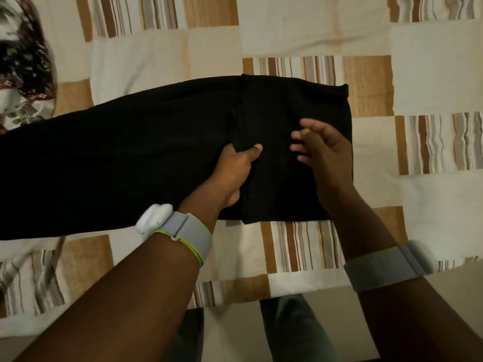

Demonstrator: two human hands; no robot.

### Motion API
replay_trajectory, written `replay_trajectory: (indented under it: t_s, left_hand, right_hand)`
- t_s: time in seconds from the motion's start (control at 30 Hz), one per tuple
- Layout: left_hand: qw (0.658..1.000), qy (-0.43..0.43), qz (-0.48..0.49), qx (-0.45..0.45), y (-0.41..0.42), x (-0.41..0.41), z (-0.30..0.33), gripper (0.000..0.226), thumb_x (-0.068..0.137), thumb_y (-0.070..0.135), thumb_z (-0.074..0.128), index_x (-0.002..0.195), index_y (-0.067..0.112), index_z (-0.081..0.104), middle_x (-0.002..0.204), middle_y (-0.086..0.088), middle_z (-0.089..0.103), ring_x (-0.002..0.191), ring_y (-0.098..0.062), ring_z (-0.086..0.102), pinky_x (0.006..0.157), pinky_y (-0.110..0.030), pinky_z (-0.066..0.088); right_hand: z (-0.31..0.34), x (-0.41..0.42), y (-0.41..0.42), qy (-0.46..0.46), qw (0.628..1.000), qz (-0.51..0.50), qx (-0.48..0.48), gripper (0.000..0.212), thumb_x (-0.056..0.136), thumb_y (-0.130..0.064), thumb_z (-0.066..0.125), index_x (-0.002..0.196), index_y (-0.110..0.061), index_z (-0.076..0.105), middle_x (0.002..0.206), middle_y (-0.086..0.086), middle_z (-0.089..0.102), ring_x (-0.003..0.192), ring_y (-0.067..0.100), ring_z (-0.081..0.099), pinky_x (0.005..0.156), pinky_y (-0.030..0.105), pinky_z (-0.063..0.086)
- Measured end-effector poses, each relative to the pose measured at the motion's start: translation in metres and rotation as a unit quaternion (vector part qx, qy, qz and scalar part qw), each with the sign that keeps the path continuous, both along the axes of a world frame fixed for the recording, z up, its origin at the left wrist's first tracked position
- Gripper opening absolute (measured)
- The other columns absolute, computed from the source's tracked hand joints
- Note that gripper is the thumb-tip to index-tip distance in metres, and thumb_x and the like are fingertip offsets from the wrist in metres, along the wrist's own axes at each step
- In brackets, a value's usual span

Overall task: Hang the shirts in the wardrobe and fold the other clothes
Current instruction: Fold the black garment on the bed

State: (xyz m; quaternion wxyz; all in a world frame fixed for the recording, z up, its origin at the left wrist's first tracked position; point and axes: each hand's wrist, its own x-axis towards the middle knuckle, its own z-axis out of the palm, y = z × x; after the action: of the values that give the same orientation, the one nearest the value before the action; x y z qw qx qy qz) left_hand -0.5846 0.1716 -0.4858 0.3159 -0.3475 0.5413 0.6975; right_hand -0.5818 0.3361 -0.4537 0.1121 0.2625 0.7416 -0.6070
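A long black garment (117,158) lies flat across the bed, running from the left edge to right of centre. Its right end is folded back over itself, making a thicker doubled panel (292,105). My left hand (235,168) pinches the folded edge near the middle, thumb on top and fingers tucked under the cloth. Just above the doubled panel hovers my right hand (321,150), fingers spread and holding nothing. Both wrists wear grey bands.
The bed is covered by a patchwork spread (431,74) of cream, tan and striped squares. A patterned dark and white cloth (23,64) lies bunched at the far left. The bed's near edge runs along the bottom, with my legs below it.
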Motion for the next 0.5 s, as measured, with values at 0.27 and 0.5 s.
replay_trajectory:
  t_s: [0.27,0.5]
  left_hand:
    - [0.995,0.080,0.047,-0.036,-0.079,0.009,0.036,0.022,0.105,0.021,0.059,0.125,0.017,0.067,0.122,-0.009,0.075,0.113,-0.025,0.072,0.102,-0.045,0.057]
    - [0.991,0.065,0.081,-0.081,-0.198,0.041,0.034,0.026,0.105,0.023,0.058,0.130,0.020,0.064,0.127,-0.007,0.072,0.120,-0.025,0.068,0.101,-0.040,0.056]
  right_hand:
    - [0.000,0.035,-0.067,0.151,0.921,0.242,0.264,0.053,0.096,-0.045,0.057,0.146,-0.026,0.054,0.154,-0.002,0.047,0.144,0.015,0.041,0.119,0.048,0.037]
    - [-0.028,0.039,-0.171,0.149,0.799,0.434,0.387,0.069,0.102,-0.058,0.041,0.163,-0.033,0.022,0.173,0.007,0.008,0.160,0.029,0.003,0.125,0.059,0.005]
